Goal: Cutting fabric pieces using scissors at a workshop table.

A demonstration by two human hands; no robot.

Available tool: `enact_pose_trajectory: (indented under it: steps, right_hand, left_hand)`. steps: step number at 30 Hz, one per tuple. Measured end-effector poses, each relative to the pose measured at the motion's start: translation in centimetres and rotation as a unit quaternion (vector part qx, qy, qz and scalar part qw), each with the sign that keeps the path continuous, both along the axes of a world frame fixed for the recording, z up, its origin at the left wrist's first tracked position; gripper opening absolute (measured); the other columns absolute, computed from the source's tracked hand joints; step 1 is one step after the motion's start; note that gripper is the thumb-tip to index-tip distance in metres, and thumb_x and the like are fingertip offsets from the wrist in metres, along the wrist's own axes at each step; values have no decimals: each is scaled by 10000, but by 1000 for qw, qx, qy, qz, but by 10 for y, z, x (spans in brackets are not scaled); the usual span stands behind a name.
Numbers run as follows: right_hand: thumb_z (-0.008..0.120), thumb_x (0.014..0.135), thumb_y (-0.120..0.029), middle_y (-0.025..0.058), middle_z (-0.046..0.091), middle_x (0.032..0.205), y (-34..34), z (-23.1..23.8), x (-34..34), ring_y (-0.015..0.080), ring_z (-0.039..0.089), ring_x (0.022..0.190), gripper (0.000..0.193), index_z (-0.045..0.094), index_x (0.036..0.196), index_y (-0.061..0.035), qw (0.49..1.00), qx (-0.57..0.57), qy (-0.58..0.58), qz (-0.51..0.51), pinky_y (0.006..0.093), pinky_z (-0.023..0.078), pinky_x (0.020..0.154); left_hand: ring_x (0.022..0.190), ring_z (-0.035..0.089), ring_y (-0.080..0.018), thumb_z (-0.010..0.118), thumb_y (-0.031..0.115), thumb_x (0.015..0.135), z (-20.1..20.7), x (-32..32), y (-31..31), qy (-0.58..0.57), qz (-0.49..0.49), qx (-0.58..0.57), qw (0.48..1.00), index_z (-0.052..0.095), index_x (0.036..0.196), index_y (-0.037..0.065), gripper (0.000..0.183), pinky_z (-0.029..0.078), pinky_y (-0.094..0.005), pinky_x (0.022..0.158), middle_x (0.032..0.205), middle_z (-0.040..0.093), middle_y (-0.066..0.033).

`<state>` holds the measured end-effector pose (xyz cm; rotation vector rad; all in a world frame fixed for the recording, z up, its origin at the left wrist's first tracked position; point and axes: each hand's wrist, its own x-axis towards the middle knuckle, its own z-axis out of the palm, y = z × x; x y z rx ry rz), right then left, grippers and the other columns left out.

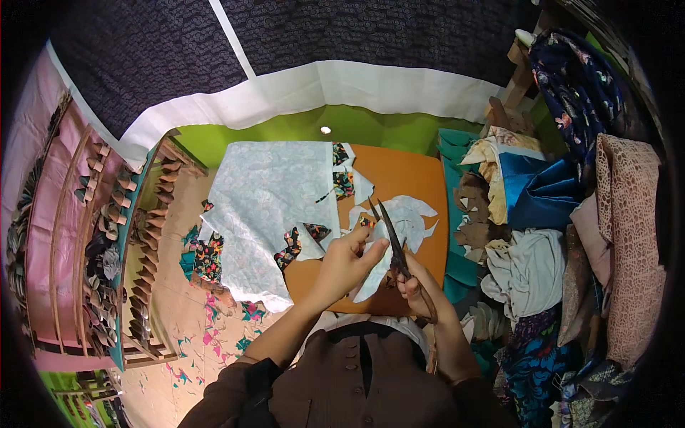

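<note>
My right hand (414, 287) is wrapped round the handles of large dark scissors (394, 246), whose blades point away from me and stand slightly apart. Close by on the left, my left hand (349, 262) is closed on a piece of fabric (370, 277) with a pale back; a dark floral bit shows above the fingers. Beyond the scissors, pale fabric cuttings (410, 220) lie on the orange tabletop (399, 165). A large pale cloth (267, 207) covers the table's left part, its turned-over edges showing a black floral print.
Racks of shoe forms (151, 250) stand at the left. Colourful scraps (214, 332) litter the floor. Folded and heaped fabrics, among them blue satin (539, 189) and white cloth (524, 271), line the right side. A dark patterned curtain (371, 36) hangs behind the table.
</note>
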<state>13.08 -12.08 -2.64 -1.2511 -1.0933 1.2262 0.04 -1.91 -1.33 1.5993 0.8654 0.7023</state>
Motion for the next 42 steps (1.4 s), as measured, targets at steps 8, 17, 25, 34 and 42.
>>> enact_pose_trajectory:
  steps: [8,17,25,34,42]
  right_hand:
    - [438,533,-789,-52,337,722,3,7,-5,13,305,547,885,404,1006,-42,995,-86,46,23,146,253,454]
    - [450,493,-800,-51,341,694,12,8,-16,10,306,519,818,407,855,-68,991,-119,52,23,147,254,434]
    - [425,552,-790,-59,317,647,26,9,-38,9,282,500,784,402,842,-62,996,-66,62,16,151,227,421]
    - [466,673,-687,-55,336,643,35,-6,-57,11,295,479,673,406,877,-48,993,-43,101,-32,148,242,411]
    - [607,792,-205,1,451,681,53,-27,-94,47,354,454,439,417,1145,-26,949,-14,283,-136,200,302,396]
  left_hand:
    - [536,388,11,572,151,823,0,-11,5,50,-27,-21,998,552,795,-3,158,296,-162,447,607,481,58]
    - [441,335,-47,587,220,801,5,-23,9,38,-20,-12,999,494,707,-7,263,257,-243,390,475,392,-14]
    - [457,332,-60,588,227,796,15,-45,24,79,-51,11,995,498,721,-17,271,269,-251,401,487,391,-29]
    - [473,370,-51,566,227,816,6,-64,46,97,-63,-2,993,519,742,-6,249,294,-234,420,513,436,-21]
    - [589,507,-51,422,265,901,-11,-75,67,-82,-14,-222,971,499,1064,39,290,412,-193,500,793,582,-28]
